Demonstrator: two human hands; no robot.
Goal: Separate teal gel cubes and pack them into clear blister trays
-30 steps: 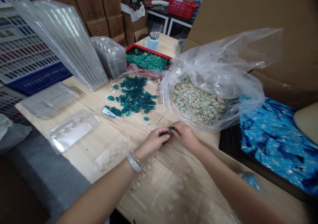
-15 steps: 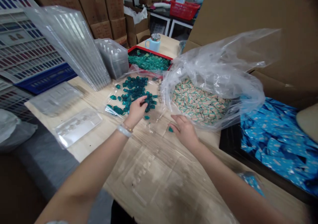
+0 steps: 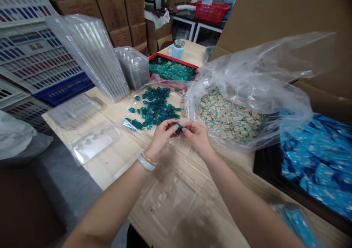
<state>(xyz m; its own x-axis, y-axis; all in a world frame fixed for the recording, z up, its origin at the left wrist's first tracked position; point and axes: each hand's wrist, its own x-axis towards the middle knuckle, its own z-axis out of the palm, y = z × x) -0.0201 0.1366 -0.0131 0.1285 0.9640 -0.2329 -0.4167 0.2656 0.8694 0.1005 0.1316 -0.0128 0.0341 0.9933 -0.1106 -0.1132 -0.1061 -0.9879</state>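
The left hand (image 3: 162,136) and right hand (image 3: 198,136) meet fingertip to fingertip ahead of the body, above the wooden table (image 3: 231,178). Both forearms converge from the near side. Each hand is closed to a pinch, thumb toward index finger, on a teal piece (image 3: 178,129) located between them. A pale bangle (image 3: 146,163) encircles the left wrist.

The table edge runs diagonally, to the left of and nearer the body than the left hand. Wood surface extends from below the hands toward the body, with a clear plastic tray (image 3: 167,200) lying flat on it. To the right of the right hand, and just beside it, a clear bag (image 3: 189,106) bounds the space; farther right stands the wall of a black tray (image 3: 271,172). Beyond the left hand, loose teal pieces (image 3: 158,106) lie scattered on clear film.

The held piece is dark teal and small; fingers cover part of it, so its full outline cannot be determined. The loose pieces beyond the hands are glossy, angular and similar in colour.
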